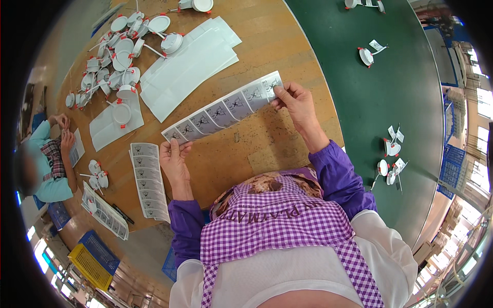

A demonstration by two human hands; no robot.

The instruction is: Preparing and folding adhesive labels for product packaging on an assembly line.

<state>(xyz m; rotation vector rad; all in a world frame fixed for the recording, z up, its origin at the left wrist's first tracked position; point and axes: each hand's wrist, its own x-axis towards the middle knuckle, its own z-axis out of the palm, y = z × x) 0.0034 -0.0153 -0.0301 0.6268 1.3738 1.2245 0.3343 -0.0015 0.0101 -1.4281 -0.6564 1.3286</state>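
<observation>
Between my two hands a long strip of silver-grey labels (221, 112) is stretched, slanting up to the right above the wooden table (215, 160). The strip's lower left end is pinched by my left hand (176, 163), thumb on top. My right hand (299, 105) grips its upper right end between thumb and fingers. A stack of similar label strips (149, 180) lies on the table beside my left hand. Beyond the held strip rest several pale blank strips (192, 64), overlapping one another.
A heap of round white downlights (123, 54) with red clips covers the far left. One downlight (121, 114) sits on white paper. Right of the table runs a green conveyor belt (380, 97) carrying labelled downlights (392, 148). A co-worker (51, 159) sits at left, near more label strips (105, 213).
</observation>
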